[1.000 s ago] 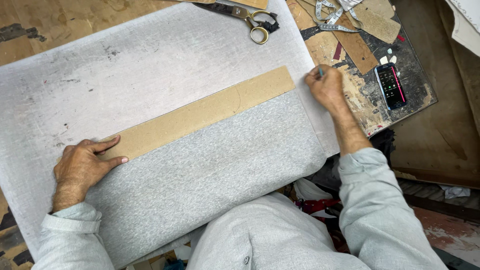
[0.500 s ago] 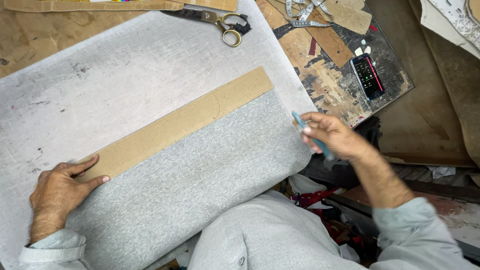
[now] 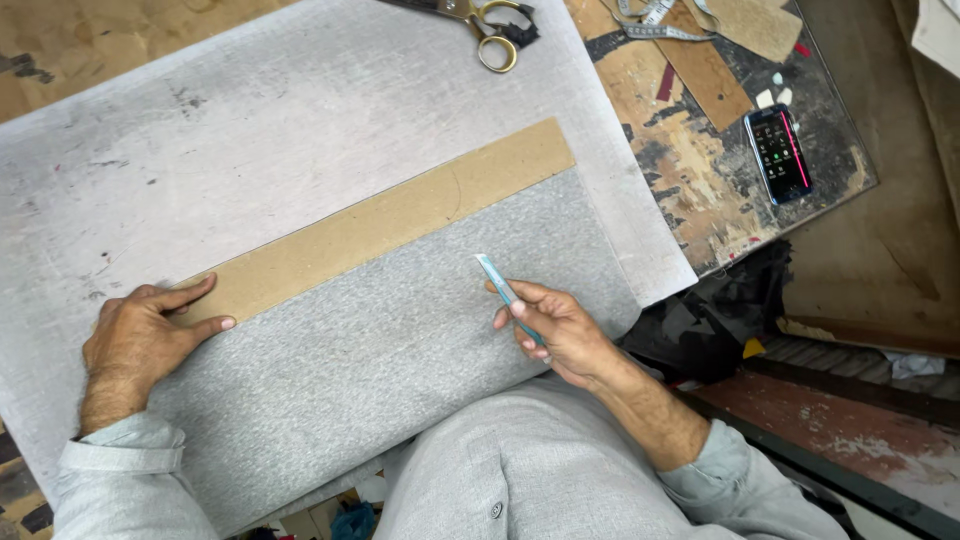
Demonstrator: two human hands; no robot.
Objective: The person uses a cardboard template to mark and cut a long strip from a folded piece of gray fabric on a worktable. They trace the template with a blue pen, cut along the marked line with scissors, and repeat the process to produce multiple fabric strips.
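A long brown cardboard strip (image 3: 400,215) lies slantwise on a sheet of grey fabric (image 3: 330,360) spread over the work surface. My left hand (image 3: 140,335) rests flat on the near left end of the strip, fingers spread. My right hand (image 3: 555,330) hovers over the grey fabric below the strip's right half and grips a thin light-blue marking stick (image 3: 497,280) that points up and to the left. The stick's tip is a little short of the strip's lower edge.
Brass-handled scissors (image 3: 480,25) lie at the top on the pale fabric. A phone (image 3: 780,150) with a lit screen, a measuring tape (image 3: 650,15) and cardboard offcuts (image 3: 700,70) sit on a worn board at the right. Dark scraps (image 3: 700,320) hang at the table's right edge.
My right hand left the strip's far right end and came down and left over the grey fabric, with the blue stick now showing in it. The left hand has stayed on the strip.
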